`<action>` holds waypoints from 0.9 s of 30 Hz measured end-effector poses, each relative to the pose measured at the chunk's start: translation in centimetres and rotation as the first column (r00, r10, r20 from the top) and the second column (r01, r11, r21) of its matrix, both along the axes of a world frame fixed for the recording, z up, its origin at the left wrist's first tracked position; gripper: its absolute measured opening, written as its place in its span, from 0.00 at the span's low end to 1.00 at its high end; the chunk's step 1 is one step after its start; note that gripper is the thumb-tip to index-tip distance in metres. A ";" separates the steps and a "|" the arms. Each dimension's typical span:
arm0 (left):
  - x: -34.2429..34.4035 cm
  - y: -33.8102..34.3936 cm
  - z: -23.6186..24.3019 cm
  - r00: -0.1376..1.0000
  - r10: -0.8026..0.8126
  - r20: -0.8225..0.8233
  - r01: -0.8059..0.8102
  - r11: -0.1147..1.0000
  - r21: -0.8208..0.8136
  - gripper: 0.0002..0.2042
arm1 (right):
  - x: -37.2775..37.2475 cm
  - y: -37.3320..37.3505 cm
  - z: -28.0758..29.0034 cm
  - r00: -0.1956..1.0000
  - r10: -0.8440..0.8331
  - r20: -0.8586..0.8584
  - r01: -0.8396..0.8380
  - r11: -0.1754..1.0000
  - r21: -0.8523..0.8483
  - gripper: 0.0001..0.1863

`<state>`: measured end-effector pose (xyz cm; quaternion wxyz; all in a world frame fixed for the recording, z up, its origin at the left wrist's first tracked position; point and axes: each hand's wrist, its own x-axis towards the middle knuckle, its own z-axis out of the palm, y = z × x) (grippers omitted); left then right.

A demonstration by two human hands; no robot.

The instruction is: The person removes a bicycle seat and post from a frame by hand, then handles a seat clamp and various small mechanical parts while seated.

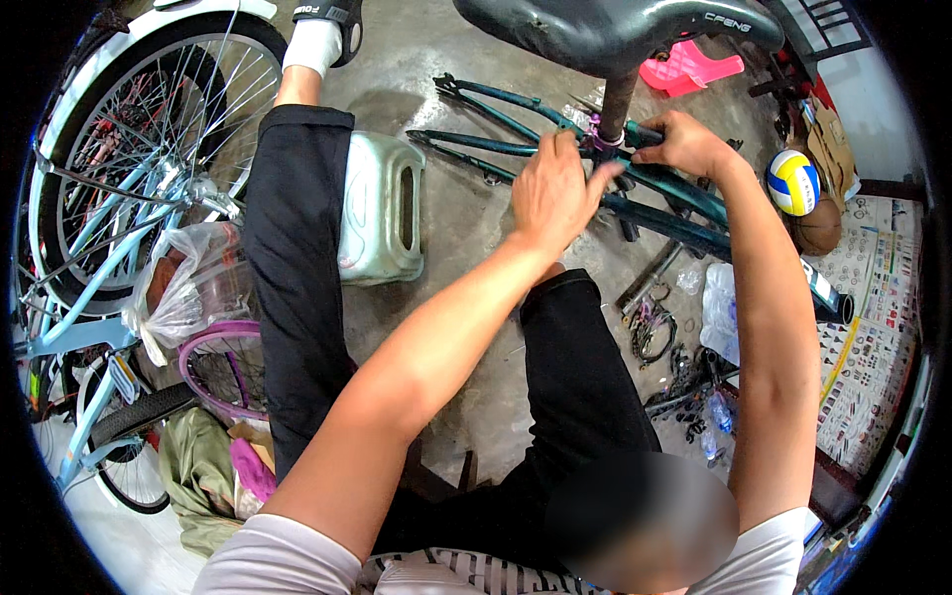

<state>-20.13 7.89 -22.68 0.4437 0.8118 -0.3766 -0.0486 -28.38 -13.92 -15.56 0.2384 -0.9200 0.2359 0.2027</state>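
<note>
A dark green bicycle frame (684, 208) lies diagonally at the upper middle, with a black saddle (585, 30) on an upright seat post (618, 99) and a purple clamp (595, 127) around that joint. My left hand (555, 193) is at the clamp, fingers curled over it and thumb out beside the post; its fingertips are hidden, so what they grip is unclear. My right hand (684, 147), just right of the post, has its fingers closed around a dark part at the joint that I cannot make out.
Bicycles and wheels (129, 169) crowd the left, beside a bagged item (193, 283) and purple rim (188, 367). A pale plastic stool (377, 248) stands between my left leg and the frame. Rightward are a pink plastic object (694, 64), volleyball (792, 178), cables (654, 327) and loose parts.
</note>
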 end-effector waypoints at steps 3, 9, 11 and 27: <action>0.9 -1.3 -1.2 0.995 0.033 -0.094 -0.036 0.999 -0.031 0.21 | 0.2 0.5 0.2 1.000 0.001 0.028 0.000 0.999 -0.048 0.25; 1.1 -3.7 -1.7 -0.440 -0.191 -0.878 -0.397 0.918 -0.001 0.22 | 0.6 0.3 0.4 0.998 -0.028 -0.059 0.028 1.000 -0.006 0.26; 1.2 -3.4 -2.4 -0.680 -0.381 -0.626 -0.477 0.879 -0.017 0.22 | 0.8 0.6 0.7 0.999 -0.024 -0.035 0.023 0.999 -0.032 0.26; 0.5 -3.6 -2.4 0.007 -0.177 -0.984 -0.215 0.961 -0.174 0.21 | 0.6 0.3 0.8 0.998 -0.033 -0.060 0.032 0.999 -0.012 0.24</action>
